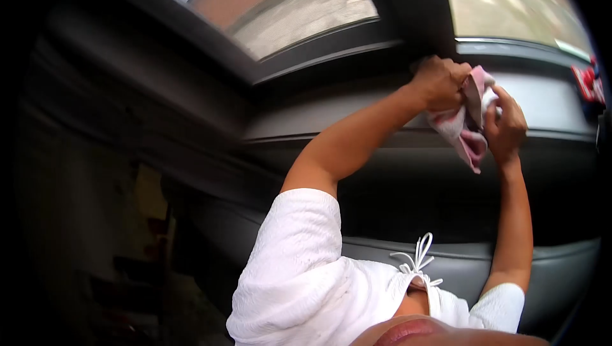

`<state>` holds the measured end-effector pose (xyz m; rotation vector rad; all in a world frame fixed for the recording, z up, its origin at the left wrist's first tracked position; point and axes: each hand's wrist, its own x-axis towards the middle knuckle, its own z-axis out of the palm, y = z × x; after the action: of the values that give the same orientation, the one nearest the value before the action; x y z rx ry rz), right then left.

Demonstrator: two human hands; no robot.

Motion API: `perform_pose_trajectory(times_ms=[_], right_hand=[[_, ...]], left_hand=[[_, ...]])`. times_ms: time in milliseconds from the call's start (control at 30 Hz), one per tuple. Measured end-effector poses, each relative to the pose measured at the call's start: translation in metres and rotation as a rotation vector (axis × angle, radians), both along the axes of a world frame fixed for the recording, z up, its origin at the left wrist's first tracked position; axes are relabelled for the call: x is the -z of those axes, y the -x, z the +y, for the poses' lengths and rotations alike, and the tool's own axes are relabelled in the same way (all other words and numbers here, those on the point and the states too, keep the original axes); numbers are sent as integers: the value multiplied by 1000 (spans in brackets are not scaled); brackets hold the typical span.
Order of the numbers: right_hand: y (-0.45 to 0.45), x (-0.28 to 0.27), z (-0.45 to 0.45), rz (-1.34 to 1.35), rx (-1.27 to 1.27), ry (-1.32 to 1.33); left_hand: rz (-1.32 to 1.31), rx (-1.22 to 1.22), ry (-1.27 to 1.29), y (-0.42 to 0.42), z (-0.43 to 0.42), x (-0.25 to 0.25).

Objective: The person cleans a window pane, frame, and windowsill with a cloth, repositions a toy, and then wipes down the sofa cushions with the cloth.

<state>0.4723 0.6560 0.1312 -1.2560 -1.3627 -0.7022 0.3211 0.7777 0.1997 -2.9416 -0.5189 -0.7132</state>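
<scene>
A crumpled pink and white cloth [470,145] hangs between my two hands in front of a dark pillar and a grey ledge under the windows. My left hand [440,83] is closed in a fist on the cloth's upper left side, close to the base of the pillar. On the other side, my right hand [507,123] grips the cloth between thumb and fingers, over the light part of the ledge. Folds hide some of the fingertips. The cloth's lower corner dangles free below both hands.
Two window panes, left [306,14] and right [510,5], flank the dark pillar [417,8]. The grey ledge [357,107] runs beneath them. A red and white item [588,85] sits at the far right. Grey padded upholstery [561,263] lies below my arms; the left side is dark.
</scene>
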Motion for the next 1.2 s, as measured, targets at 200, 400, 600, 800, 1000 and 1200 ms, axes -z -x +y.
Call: perform_pose_trajectory(times_ms=[200,400,600,800,1000,1200], right_hand=[[-4,3,-3,-4,24,137],[-5,0,-3,-37,11,184],[-11,0,-8,-92,-33,214],[-4,-15,-12,-106,-17,173],[2,-10,2,-157,-33,73],[0,-13,-6,-133,-8,101]], left_hand=[[102,-398,164,169,41,-8],[78,-1134,232,393,73,-2],[246,-1433,174,466,112,27],[311,-1124,225,504,102,42],[205,-1192,80,535,57,57],[90,-1155,53,513,53,58]])
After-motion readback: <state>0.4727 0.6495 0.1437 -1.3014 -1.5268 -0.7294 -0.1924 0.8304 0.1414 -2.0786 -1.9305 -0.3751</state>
